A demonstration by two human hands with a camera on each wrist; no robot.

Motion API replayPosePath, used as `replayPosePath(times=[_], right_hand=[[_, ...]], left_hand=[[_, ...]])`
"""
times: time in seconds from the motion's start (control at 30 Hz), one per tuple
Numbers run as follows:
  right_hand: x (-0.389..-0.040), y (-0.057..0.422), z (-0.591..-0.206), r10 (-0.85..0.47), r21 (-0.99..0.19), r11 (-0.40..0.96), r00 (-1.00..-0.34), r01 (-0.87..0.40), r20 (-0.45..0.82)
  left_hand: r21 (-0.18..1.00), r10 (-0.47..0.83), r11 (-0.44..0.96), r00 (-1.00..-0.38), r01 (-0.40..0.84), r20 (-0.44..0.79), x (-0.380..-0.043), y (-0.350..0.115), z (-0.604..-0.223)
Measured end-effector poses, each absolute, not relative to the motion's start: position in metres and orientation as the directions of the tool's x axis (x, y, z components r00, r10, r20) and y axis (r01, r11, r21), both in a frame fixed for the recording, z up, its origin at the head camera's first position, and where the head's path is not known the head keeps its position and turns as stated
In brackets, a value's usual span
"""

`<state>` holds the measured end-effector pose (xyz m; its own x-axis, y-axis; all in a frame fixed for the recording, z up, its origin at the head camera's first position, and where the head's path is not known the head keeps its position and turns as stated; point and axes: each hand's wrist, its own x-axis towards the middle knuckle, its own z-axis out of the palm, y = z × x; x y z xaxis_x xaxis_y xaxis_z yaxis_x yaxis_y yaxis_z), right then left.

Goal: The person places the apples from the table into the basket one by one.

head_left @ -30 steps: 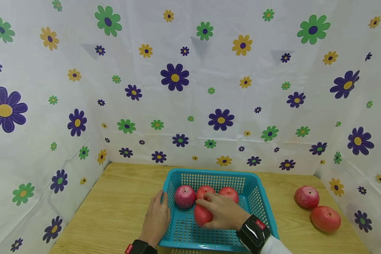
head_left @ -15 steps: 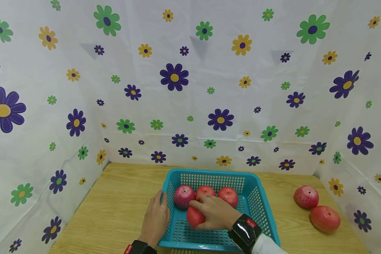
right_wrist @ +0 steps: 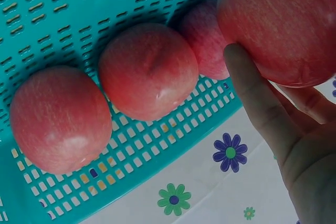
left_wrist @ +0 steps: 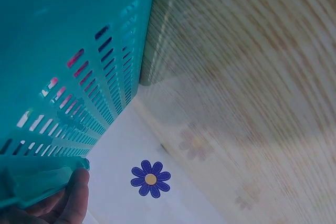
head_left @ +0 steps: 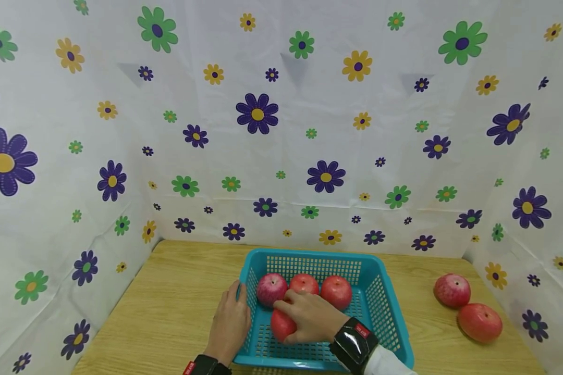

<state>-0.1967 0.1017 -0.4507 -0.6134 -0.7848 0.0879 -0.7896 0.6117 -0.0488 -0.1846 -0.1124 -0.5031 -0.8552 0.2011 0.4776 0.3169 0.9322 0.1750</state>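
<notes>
My right hand (head_left: 311, 315) grips a red apple (head_left: 281, 326) from above, inside the near left part of a blue-green plastic basket (head_left: 309, 253). In the right wrist view this apple (right_wrist: 286, 27) fills the upper right, with fingers (right_wrist: 257, 95) against it. Three more apples sit along the basket's far side: a darker striped one (head_left: 271, 289) at the left, a red one (head_left: 304, 284) in the middle, another red one (head_left: 336, 292) to the right. My left hand (head_left: 230, 323) holds the basket's left rim, its fingers (left_wrist: 77, 195) curled at the edge in the left wrist view.
Two apples lie outside on the wooden table (head_left: 183, 291), to the right of the basket: a mottled one (head_left: 452, 290) and a larger red one (head_left: 480, 323) just in front. White flower-printed cloth (head_left: 281, 156) walls off the back and both sides.
My right hand has moved left within the basket, carrying the apple toward the left wall. The left hand stays on the rim, and the basket has hardly moved.
</notes>
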Motion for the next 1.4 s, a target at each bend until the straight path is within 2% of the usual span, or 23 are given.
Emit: replayPosePath(times=[0.57, 1.4], right_hand=[[-0.194, 0.088, -0.453, -0.807, 0.018, 0.59, -0.591, -0.807, -0.007], [-0.192, 0.067, -0.46, -0.739, 0.038, 0.652, -0.646, -0.757, -0.193]], left_hand=[[0.193, 0.202, 0.925, -0.854, 0.327, 0.479, -0.184, -0.112, -0.504], [0.179, 0.2, 0.932, -0.86, 0.315, 0.47, -0.185, -0.112, -0.504]])
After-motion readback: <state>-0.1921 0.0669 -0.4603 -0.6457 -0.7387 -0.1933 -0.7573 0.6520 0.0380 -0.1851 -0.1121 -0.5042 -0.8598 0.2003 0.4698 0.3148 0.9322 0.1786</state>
